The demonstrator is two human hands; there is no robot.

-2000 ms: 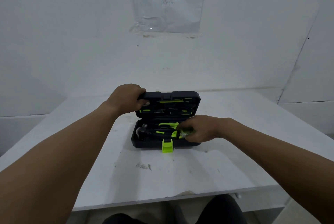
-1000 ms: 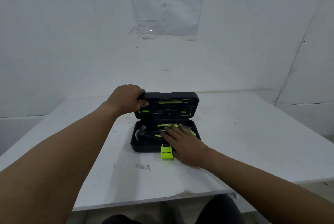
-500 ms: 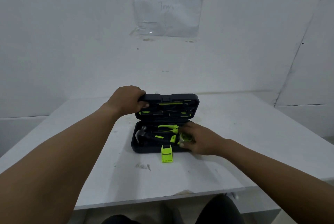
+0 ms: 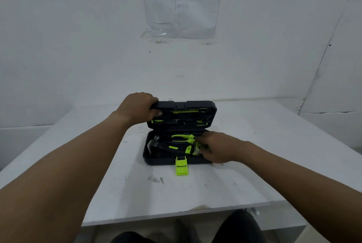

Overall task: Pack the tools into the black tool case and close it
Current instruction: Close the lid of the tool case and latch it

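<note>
While the black tool case [image 4: 177, 161] sits open near the middle of the white table [image 4: 195, 193], I see my left hand [image 4: 138, 108] clenched over the lid's [image 4: 201, 105] top left corner, thumb pressed against the inner face, holding the lid roughly upright. My right hand [image 4: 219, 148] reaches into the right end of the case's lower half, its fingers [image 4: 205, 135] curled over a small yellow-green item [image 4: 196, 147]; that corner is dim and half covered by the hand, so the item could be a tape measure, and I cannot tell whether I grip it or only press on it. To the left of the hand, a hammer [image 4: 154, 143] lies along the tray with its metal head at the left end, and green-handled pliers [image 4: 181, 138] lie just behind it, toward the hinge. Other green-trimmed tools [image 4: 185, 112] sit in the lid's slots. A lime green latch [image 4: 181, 166] hangs from the case's front edge and lies flat on the table, pointing toward the near edge. A sheet of paper [image 4: 182, 7] under plastic is stuck to the wall behind the far edge.
</note>
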